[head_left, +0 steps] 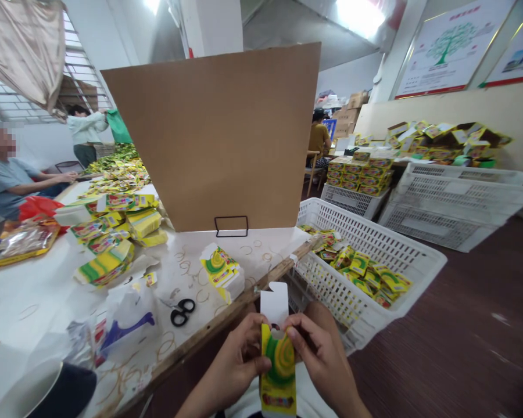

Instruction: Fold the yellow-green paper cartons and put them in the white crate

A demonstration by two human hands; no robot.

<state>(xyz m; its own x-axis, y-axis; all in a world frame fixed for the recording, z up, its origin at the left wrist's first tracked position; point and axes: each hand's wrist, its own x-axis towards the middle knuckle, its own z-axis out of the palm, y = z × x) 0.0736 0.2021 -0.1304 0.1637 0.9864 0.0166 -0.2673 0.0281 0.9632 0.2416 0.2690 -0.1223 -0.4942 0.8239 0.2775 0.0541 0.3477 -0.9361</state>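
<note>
Held upright over my lap is a small yellow and green carton (279, 371), its white top flap raised and its mouth uncovered. My left hand (239, 354) grips the carton's left side, thumb across the front. At the upper right edge, the fingers of my right hand (316, 345) pinch the rim beside the mouth. Something dark shows just inside the opening, too small to name. On the table ahead lies a stack of flat cartons (222, 273), with black-handled scissors (183, 312) to its left.
A white crate (375, 232) with filled yellow packs stands right of the wooden table edge (226, 316). A large cardboard sheet (218, 145) rises behind. Carton bundles (108, 232), a plastic bag (128, 316) and a dark cup (61, 389) occupy the left. A person (17, 174) sits far left.
</note>
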